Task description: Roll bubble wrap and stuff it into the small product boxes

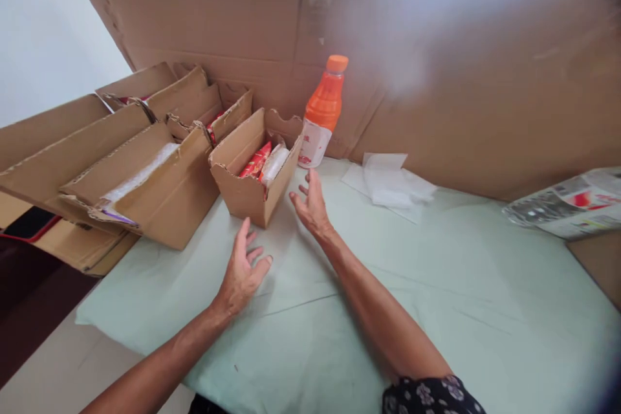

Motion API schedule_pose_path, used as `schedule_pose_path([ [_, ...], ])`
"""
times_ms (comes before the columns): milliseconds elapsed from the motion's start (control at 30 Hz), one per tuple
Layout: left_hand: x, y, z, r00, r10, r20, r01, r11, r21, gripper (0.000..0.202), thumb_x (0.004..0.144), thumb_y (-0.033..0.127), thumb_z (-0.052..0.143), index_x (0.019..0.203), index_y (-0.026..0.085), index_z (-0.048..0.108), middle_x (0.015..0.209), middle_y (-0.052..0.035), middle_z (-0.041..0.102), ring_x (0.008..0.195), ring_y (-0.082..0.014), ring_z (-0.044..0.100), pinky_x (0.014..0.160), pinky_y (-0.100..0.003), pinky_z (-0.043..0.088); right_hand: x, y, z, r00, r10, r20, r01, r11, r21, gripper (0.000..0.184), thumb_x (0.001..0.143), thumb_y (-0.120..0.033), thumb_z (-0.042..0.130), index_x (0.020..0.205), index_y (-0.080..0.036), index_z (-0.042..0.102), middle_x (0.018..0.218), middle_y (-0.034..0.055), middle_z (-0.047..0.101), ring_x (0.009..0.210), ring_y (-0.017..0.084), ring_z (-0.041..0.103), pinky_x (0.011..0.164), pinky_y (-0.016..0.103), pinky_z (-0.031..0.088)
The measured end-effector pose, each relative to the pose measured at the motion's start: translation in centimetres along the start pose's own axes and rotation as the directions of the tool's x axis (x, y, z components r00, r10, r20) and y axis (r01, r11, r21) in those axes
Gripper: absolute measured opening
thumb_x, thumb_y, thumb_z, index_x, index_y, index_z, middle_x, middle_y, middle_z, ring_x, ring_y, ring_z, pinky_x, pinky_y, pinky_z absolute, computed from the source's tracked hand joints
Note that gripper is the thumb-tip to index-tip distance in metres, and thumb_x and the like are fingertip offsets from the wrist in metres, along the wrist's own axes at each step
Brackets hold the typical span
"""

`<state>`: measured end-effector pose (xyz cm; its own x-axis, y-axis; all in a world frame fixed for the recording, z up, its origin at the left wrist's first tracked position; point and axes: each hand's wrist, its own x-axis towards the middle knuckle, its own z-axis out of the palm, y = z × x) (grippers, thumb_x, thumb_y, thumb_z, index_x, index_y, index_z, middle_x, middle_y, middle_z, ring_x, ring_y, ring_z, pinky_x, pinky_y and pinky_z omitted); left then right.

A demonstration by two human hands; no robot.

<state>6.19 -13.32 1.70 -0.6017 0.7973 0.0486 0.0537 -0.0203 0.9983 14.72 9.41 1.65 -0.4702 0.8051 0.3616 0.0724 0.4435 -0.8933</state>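
Observation:
A small open cardboard box (pixel 245 200) stands on the green cloth, holding red packets (pixel 257 160) and a white wrapped packet (pixel 274 164). Just in front of its near corner is my left hand (pixel 243 272), fingers spread and holding nothing. On the box's right side, my right hand (pixel 313 206) is also open, with its fingers pointing toward the box and the bottle. An orange-capped bottle (pixel 324 110) with a white label stands behind the right hand, close to the box.
Several larger cardboard boxes (pixel 174 200) crowd the left side. White sheets (pixel 388 181) lie to the right on the green cloth (pixel 412 272). A clear plastic bottle (pixel 572 204) lies at the far right. A tall cardboard panel (pixel 466 77) closes off the back.

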Motion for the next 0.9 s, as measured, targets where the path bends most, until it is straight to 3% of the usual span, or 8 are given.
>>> schedule_pose_path([
  [100, 2.0, -1.2, 0.9, 0.997, -0.022, 0.071, 0.022, 1.000, 0.010, 0.084, 0.082, 0.028, 0.063, 0.156, 0.026, 0.024, 0.163, -0.0165, 0.024, 0.148, -0.0348, 0.035, 0.112, -0.053, 0.045, -0.1, 1.9, 2.7, 0.990, -0.034, 0.134, 0.046, 0.995, -0.088, 0.083, 0.081, -0.033, 0.060, 0.156, -0.017, 0.028, 0.163, 0.0197, 0.028, 0.150, 0.034, 0.030, 0.114, 0.057, 0.041],
  [200, 5.2, -2.0, 1.1, 0.995, 0.045, 0.089, -0.052, 0.996, 0.070, 0.087, 0.077, 0.027, 0.065, 0.155, 0.022, 0.026, 0.157, -0.0186, 0.033, 0.147, -0.0355, 0.036, 0.114, -0.056, 0.041, -0.1, 2.9, 3.9, 0.973, -0.068, 0.220, 0.109, 0.978, -0.179, 0.084, 0.074, -0.022, 0.058, 0.154, -0.015, 0.035, 0.158, 0.0172, 0.041, 0.146, 0.032, 0.038, 0.120, 0.055, 0.034],
  [400, 12.0, -3.5, 0.7, 0.990, 0.134, 0.043, -0.139, 0.979, 0.150, 0.090, 0.074, 0.029, 0.066, 0.155, 0.021, 0.027, 0.157, -0.0184, 0.035, 0.147, -0.0371, 0.035, 0.115, -0.057, 0.038, 4.9, 4.1, 5.2, 0.966, -0.049, 0.255, 0.123, 0.952, -0.281, 0.089, 0.070, -0.021, 0.058, 0.156, -0.014, 0.034, 0.157, 0.0137, 0.045, 0.143, 0.033, 0.044, 0.120, 0.054, 0.034],
  [500, 13.7, -4.4, 0.6, 0.988, 0.154, 0.029, -0.157, 0.974, 0.164, 0.092, 0.073, 0.028, 0.066, 0.156, 0.020, 0.025, 0.158, -0.0189, 0.033, 0.148, -0.0362, 0.035, 0.116, -0.056, 0.037, 7.3, 4.5, 5.9, 0.947, -0.048, 0.318, 0.147, 0.944, -0.296, 0.089, 0.070, -0.017, 0.056, 0.156, -0.015, 0.033, 0.157, 0.0122, 0.045, 0.143, 0.032, 0.044, 0.120, 0.053, 0.034],
  [600, 13.8, -4.7, 0.2, 0.984, 0.172, 0.050, -0.178, 0.962, 0.206, 0.091, 0.075, 0.029, 0.064, 0.156, 0.020, 0.024, 0.158, -0.0188, 0.035, 0.145, -0.0345, 0.039, 0.116, -0.055, 0.038, 7.0, 4.3, 6.0, 0.932, -0.037, 0.361, 0.165, 0.930, -0.330, 0.082, 0.075, -0.014, 0.054, 0.154, -0.013, 0.036, 0.155, 0.0137, 0.047, 0.142, 0.029, 0.046, 0.120, 0.051, 0.034],
  [767, 11.2, -3.8, -1.5, 0.960, 0.200, 0.199, -0.271, 0.846, 0.458, 0.067, 0.080, 0.040, 0.062, 0.143, 0.020, 0.049, 0.148, -0.0161, 0.049, 0.135, -0.0354, 0.051, 0.110, -0.055, 0.046, -0.4, 2.4, 1.4, 0.943, 0.013, 0.331, 0.149, 0.877, -0.457, 0.050, 0.084, -0.017, 0.059, 0.134, -0.020, 0.062, 0.146, 0.0087, 0.058, 0.137, 0.023, 0.053, 0.118, 0.041, 0.037],
  [833, 10.8, -4.1, -2.2, 0.926, 0.240, 0.292, -0.368, 0.753, 0.545, 0.054, 0.083, 0.048, 0.059, 0.132, 0.025, 0.059, 0.147, -0.0114, 0.053, 0.135, -0.0368, 0.051, 0.109, -0.057, 0.046, -4.1, 2.0, -2.6, 0.931, 0.009, 0.366, 0.197, 0.830, -0.521, 0.038, 0.090, -0.023, 0.060, 0.128, -0.021, 0.066, 0.149, 0.0088, 0.056, 0.139, 0.022, 0.050, 0.116, 0.042, 0.038],
  [900, 10.7, -4.9, -2.4, 0.848, 0.333, 0.412, -0.522, 0.656, 0.544, 0.044, 0.081, 0.057, 0.056, 0.117, 0.032, 0.066, 0.132, -0.0054, 0.064, 0.133, -0.0397, 0.052, 0.113, -0.064, 0.039, -7.6, 1.8, -7.9, 0.929, 0.036, 0.368, 0.209, 0.770, -0.604, 0.034, 0.094, -0.027, 0.059, 0.126, -0.022, 0.066, 0.150, 0.0101, 0.055, 0.140, 0.024, 0.049, 0.113, 0.044, 0.039],
])
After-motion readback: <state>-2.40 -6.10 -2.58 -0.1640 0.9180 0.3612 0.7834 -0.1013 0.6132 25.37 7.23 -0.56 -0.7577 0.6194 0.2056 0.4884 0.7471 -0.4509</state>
